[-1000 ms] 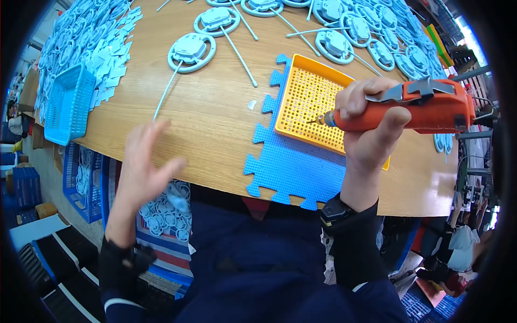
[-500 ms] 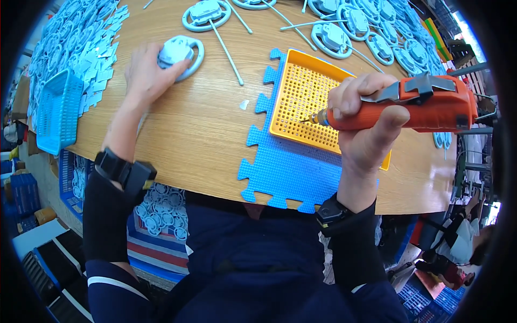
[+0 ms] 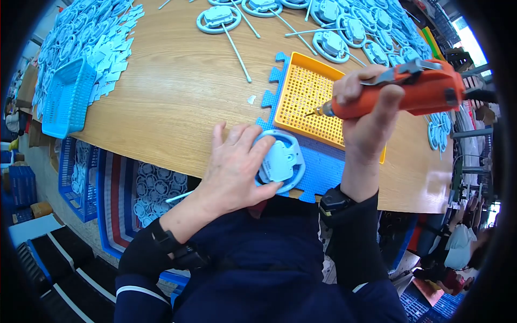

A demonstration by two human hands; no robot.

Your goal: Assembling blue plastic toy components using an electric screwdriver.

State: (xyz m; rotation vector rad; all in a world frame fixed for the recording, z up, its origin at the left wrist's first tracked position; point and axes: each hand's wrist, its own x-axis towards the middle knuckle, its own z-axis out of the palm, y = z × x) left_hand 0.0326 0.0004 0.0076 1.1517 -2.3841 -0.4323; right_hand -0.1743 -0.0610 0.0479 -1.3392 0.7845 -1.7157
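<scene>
Wood-grain tabletop [image 3: 177,86] in a workroom, clock directions taken from the middle of the view. Black, white-striped objects [image 3: 59,253] stand on the floor between seven and eight o'clock. A light-blue mesh basket [image 3: 67,110], between nine and ten, sits at the tabletop's left edge; beside it, at ten, lies a heap of pale-blue parts [image 3: 81,37] fringed with flat pale pieces [image 3: 110,64]. Below the edge, between eight and nine, stand a blue crate [image 3: 89,207] and a striped bin [image 3: 116,215] holding round parts [image 3: 156,188]. Near centre, the left hand [image 3: 234,164], half open, curves over the left side of a pale-blue ring-shaped part [image 3: 280,161], gripping its rim; the part is just toward three o'clock, over a blue foam mat [image 3: 328,164]. Rodded rings [image 3: 331,46] crowd the far side from eleven to one. Between one and two, a yellow perforated tray [image 3: 307,89] lies partly on the mat. The right hand [image 3: 366,105], at two, is wrapped round a red power screwdriver [image 3: 409,97], bit toward nine, above the tray. Farther right are a bright opening [image 3: 468,35] at two and a white bag [image 3: 460,247] near four.
</scene>
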